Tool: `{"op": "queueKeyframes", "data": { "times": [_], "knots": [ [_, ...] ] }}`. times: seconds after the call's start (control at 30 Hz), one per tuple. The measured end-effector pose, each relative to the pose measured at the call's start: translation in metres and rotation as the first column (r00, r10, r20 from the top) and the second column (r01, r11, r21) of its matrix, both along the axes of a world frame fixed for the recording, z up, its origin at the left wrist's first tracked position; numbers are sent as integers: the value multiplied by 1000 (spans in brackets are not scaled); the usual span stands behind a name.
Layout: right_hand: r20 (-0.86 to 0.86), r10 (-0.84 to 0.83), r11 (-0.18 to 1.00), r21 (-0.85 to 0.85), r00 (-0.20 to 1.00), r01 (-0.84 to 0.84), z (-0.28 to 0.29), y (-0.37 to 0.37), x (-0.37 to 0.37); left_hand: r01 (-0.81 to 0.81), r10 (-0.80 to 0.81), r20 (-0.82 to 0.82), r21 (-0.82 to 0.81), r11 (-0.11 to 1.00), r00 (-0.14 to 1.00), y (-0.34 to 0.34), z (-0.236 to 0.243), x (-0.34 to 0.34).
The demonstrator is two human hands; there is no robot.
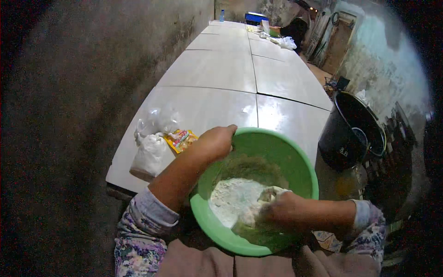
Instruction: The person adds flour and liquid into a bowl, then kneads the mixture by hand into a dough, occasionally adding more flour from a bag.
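Observation:
A green plastic bowl (290, 161) sits low in front of me, holding white flour (233, 198). My left hand (219, 143) is closed on the upper-left rim of the bowl. My right hand (281, 207) is down in the flour on the right side, blurred, its fingers coated white and partly buried, so their grip cannot be made out. Left of the bowl, on the white tiled table (212, 106), a clear plastic bag of white powder (150, 154) lies beside a yellow printed packet (181, 138).
A black bucket (339, 143) stands right of the table. At the far end are a bottle (222, 15), a blue crate (255, 18) and white plastic bags (286, 42). A stained wall (83, 92) runs along the left; a wooden door (337, 44) is at the back right.

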State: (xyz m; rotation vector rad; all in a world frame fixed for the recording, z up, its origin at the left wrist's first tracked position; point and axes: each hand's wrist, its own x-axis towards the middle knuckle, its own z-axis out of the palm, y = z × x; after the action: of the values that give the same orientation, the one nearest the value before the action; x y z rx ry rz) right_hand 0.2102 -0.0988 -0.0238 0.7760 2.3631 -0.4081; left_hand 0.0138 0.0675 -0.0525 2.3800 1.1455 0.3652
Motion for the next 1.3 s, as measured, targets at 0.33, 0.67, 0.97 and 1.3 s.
{"op": "queueKeyframes", "data": {
  "times": [0.33, 0.67, 0.97, 1.3],
  "knots": [
    [-315, 38, 984, 177, 948, 19, -42, 62, -55, -4, 10, -153, 40, 999, 988, 18, -3, 1],
    [-488, -275, 849, 281, 828, 447, -56, 104, -51, -51, 57, -94, 75, 996, 994, 7, 5, 2],
    [-700, -384, 923, -308, 602, 232, -11, 109, 29, -13, 15, -119, 12, 1000, 993, 12, 0, 0],
    [-270, -663, 724, -467, 698, 508, -4, 58, -9, 5, -1, -60, 75, 997, 998, 15, -7, -3]
  ]
}}
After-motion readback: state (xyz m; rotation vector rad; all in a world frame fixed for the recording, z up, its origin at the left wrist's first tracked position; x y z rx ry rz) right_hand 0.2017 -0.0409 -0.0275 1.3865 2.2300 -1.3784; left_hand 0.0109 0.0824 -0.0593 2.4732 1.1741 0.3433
